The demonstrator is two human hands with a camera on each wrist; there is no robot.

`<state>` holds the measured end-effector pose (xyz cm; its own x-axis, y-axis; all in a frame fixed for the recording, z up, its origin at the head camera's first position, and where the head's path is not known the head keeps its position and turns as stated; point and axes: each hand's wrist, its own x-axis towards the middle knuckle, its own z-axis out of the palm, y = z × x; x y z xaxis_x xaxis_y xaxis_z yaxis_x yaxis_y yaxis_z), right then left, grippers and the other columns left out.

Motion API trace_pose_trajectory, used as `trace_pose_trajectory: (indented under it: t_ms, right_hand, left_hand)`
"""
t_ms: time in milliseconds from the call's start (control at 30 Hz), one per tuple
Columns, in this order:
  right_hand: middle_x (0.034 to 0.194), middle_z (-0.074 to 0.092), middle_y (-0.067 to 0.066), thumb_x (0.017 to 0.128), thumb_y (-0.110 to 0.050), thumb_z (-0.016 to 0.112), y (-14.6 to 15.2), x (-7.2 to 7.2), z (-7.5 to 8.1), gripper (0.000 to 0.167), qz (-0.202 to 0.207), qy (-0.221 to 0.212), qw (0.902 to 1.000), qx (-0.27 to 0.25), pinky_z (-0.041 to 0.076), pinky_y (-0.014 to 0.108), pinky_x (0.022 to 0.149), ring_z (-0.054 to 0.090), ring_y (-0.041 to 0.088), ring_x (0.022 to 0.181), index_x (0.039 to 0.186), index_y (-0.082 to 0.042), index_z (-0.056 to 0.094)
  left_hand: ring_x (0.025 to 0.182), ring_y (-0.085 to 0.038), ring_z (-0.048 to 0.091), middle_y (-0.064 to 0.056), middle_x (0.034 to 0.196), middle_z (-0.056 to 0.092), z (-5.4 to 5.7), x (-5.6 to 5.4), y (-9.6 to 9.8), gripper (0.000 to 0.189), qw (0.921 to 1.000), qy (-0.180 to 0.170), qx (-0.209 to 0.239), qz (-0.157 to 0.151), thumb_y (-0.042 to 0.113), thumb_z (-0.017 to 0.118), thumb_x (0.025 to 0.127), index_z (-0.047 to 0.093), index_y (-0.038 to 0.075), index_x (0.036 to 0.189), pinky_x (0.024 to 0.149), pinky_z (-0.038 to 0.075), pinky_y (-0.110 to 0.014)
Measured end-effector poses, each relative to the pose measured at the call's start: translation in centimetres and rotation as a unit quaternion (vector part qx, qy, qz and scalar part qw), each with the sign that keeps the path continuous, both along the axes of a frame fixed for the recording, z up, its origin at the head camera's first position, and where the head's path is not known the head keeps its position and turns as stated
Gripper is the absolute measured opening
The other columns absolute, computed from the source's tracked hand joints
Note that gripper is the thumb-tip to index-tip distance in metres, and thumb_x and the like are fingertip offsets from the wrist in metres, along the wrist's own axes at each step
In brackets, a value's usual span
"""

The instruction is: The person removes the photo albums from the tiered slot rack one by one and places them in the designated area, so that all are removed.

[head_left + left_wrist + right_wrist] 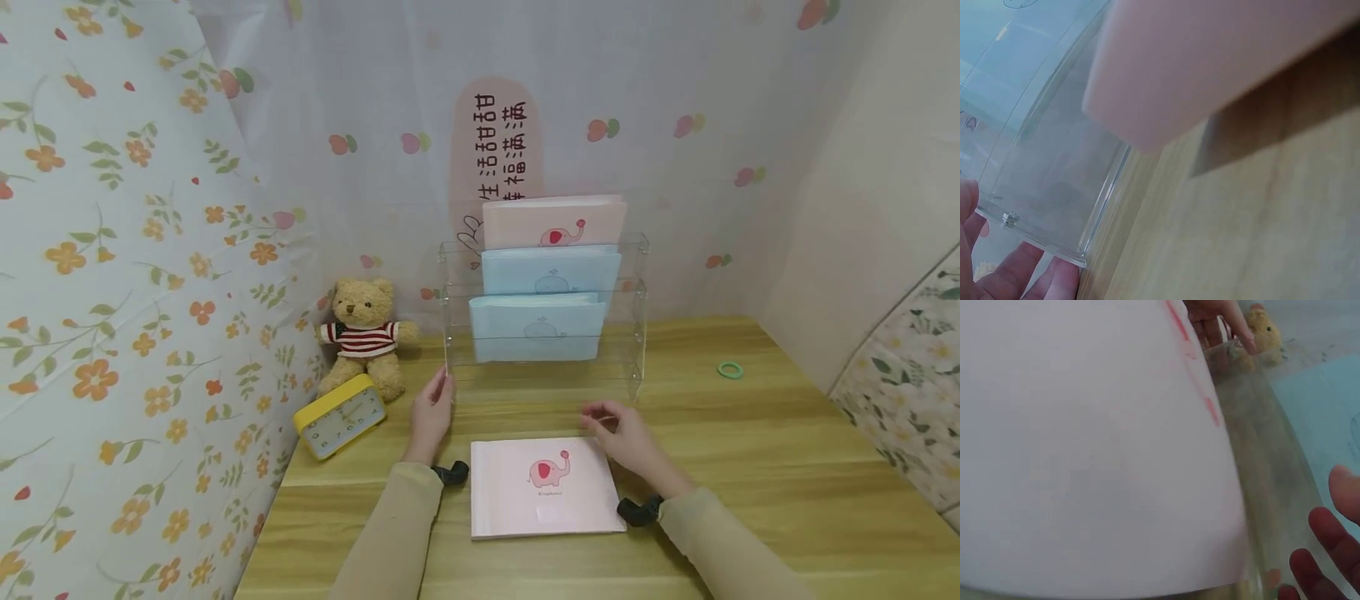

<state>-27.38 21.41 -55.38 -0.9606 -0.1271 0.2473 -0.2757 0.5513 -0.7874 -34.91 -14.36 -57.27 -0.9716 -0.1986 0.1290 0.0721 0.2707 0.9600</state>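
My left hand [432,410] is at the front left corner of a clear acrylic rack [637,333]. Its thumb and fingers [1013,272] grip the edge of the side panel, some fingers showing through the plastic. The right hand [621,433] hovers near the front right of the rack, fingers loosely bent and holding nothing. Between the forearms is a pink booklet [546,492] with an elephant on its cover. The rack bears a pink booklet [517,221] in the rear tier and blue whale booklets [551,267] in the middle and front tiers [536,329].
To the left of the rack sits a teddy bear [363,333] in a striped shirt. A yellow alarm clock [341,417] leans in front of it. On the right of the wooden table [787,467] lies a green ring [730,369]. Patterned curtains [360,108] close off the back and left.
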Motion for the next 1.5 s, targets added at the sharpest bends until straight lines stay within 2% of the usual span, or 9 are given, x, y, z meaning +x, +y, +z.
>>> trace_pose_trajectory:
  t_ms: [67, 167, 300, 400, 533, 667, 867, 1033, 1500]
  right_hand:
    - [0.117, 0.078, 0.016, 0.106, -0.009, 0.074, 0.3, -0.8, 1.1, 0.021, -0.007, 0.025, 0.9995, -0.017, 0.06, 0.021, 0.093, 0.074, 0.023, 0.108, 0.124, 0.002, 0.074]
    - [0.122, 0.075, 0.023, 0.106, -0.007, 0.073, 0.5, -2.1, 3.2, 0.023, -0.025, 0.062, 0.9966, -0.05, 0.056, 0.013, 0.092, 0.07, 0.011, 0.106, 0.126, 0.005, 0.071]
    - [0.124, 0.072, 0.025, 0.106, -0.01, 0.074, 0.3, -4.0, 5.9, 0.027, -0.079, 0.111, 0.9854, -0.102, 0.051, 0.007, 0.096, 0.063, 0.001, 0.106, 0.127, 0.006, 0.069]
    - [0.131, 0.069, 0.025, 0.106, -0.014, 0.075, 0.1, -5.3, 7.7, 0.035, -0.114, 0.136, 0.9752, -0.132, 0.052, 0.021, 0.111, 0.065, 0.017, 0.117, 0.132, 0.008, 0.066]
    - [0.144, 0.062, 0.026, 0.105, -0.02, 0.077, -0.3, -6.9, 10.0, 0.05, -0.127, 0.138, 0.9732, -0.133, 0.047, 0.052, 0.125, 0.061, 0.041, 0.134, 0.142, 0.008, 0.057]
    - [0.147, 0.06, 0.025, 0.104, -0.03, 0.079, -0.8, -8.2, 11.7, 0.059, -0.138, 0.123, 0.9762, -0.114, 0.045, 0.061, 0.126, 0.059, 0.045, 0.138, 0.146, 0.004, 0.054]
    - [0.151, 0.052, 0.024, 0.102, -0.038, 0.08, -1.7, -8.9, 12.9, 0.066, -0.141, 0.097, 0.9819, -0.081, 0.048, 0.062, 0.122, 0.057, 0.045, 0.133, 0.149, 0.0, 0.051]
    - [0.149, 0.053, 0.025, 0.101, -0.033, 0.083, -2.2, -9.2, 13.3, 0.064, -0.143, 0.109, 0.9819, -0.061, 0.051, 0.058, 0.114, 0.057, 0.044, 0.125, 0.146, 0.002, 0.053]
    - [0.136, 0.068, 0.022, 0.099, -0.023, 0.086, -2.6, -10.5, 13.9, 0.045, -0.058, 0.146, 0.9866, 0.041, 0.048, 0.06, 0.119, 0.06, 0.041, 0.132, 0.133, 0.0, 0.068]
  left_hand:
    - [0.138, -0.036, 0.069, -0.012, 0.149, 0.073, 0.0, 0.0, 0.1, 0.047, 1.0, 0.003, -0.001, -0.001, 0.044, 0.064, 0.112, 0.065, 0.026, 0.156, 0.118, 0.054, -0.057]
    - [0.136, -0.037, 0.069, -0.012, 0.147, 0.074, 0.0, 0.0, 0.1, 0.047, 1.0, 0.008, -0.005, 0.0, 0.044, 0.064, 0.112, 0.065, 0.025, 0.155, 0.116, 0.055, -0.059]
    - [0.137, -0.038, 0.069, -0.012, 0.148, 0.073, 0.0, -0.2, 0.0, 0.048, 0.9999, 0.012, -0.011, 0.003, 0.046, 0.063, 0.112, 0.065, 0.025, 0.156, 0.117, 0.054, -0.059]
    - [0.137, -0.037, 0.069, -0.012, 0.149, 0.072, 0.0, -0.2, -0.1, 0.048, 0.9999, 0.006, -0.011, 0.0, 0.046, 0.063, 0.112, 0.064, 0.026, 0.156, 0.118, 0.054, -0.059]
    - [0.138, -0.038, 0.068, -0.012, 0.15, 0.072, -0.1, -0.1, 0.0, 0.049, 1.0, 0.002, -0.009, 0.0, 0.045, 0.063, 0.112, 0.064, 0.025, 0.156, 0.119, 0.054, -0.058]
    - [0.138, -0.038, 0.068, -0.014, 0.15, 0.072, 0.0, 0.0, 0.0, 0.048, 0.9999, 0.006, -0.013, 0.005, 0.043, 0.063, 0.113, 0.064, 0.023, 0.156, 0.119, 0.053, -0.059]
    - [0.141, -0.039, 0.066, -0.012, 0.152, 0.07, 0.3, 0.1, 0.1, 0.047, 1.0, -0.003, -0.009, 0.002, 0.041, 0.063, 0.113, 0.064, 0.025, 0.156, 0.121, 0.051, -0.06]
    - [0.14, -0.039, 0.067, -0.013, 0.151, 0.07, 0.3, 0.1, 0.1, 0.048, 0.9999, 0.001, -0.014, 0.003, 0.044, 0.063, 0.112, 0.064, 0.024, 0.156, 0.12, 0.052, -0.059]
    - [0.14, -0.038, 0.067, -0.013, 0.152, 0.07, 0.1, 0.2, 0.1, 0.047, 0.9998, 0.011, -0.017, 0.006, 0.042, 0.063, 0.113, 0.065, 0.022, 0.155, 0.12, 0.052, -0.058]
